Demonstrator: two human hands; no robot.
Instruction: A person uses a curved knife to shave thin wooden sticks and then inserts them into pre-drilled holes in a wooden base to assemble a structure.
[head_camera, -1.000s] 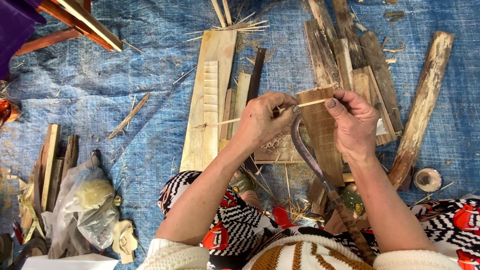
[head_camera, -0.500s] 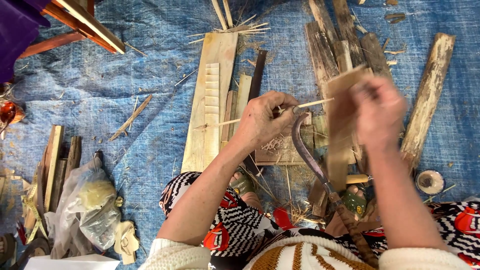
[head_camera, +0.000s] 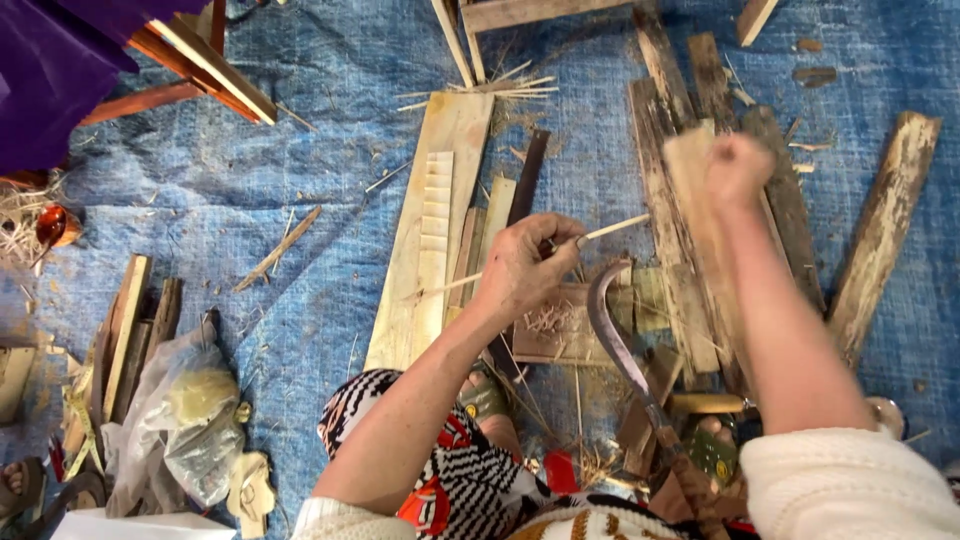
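Left hand pinched on a thin stick, held just above the curved blade. Right hand fisted round a wood slab, raised right of the blade, blurred. Stick whole, unsplit; shavings beneath the blade, many planks uncut.

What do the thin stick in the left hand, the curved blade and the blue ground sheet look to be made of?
Thin stick in the left hand: pale, bare split wood or bamboo. Curved blade: dark, dull metal, probably iron or steel. Ground sheet: woven plastic tarpaulin, judging by its blue crinkled weave.
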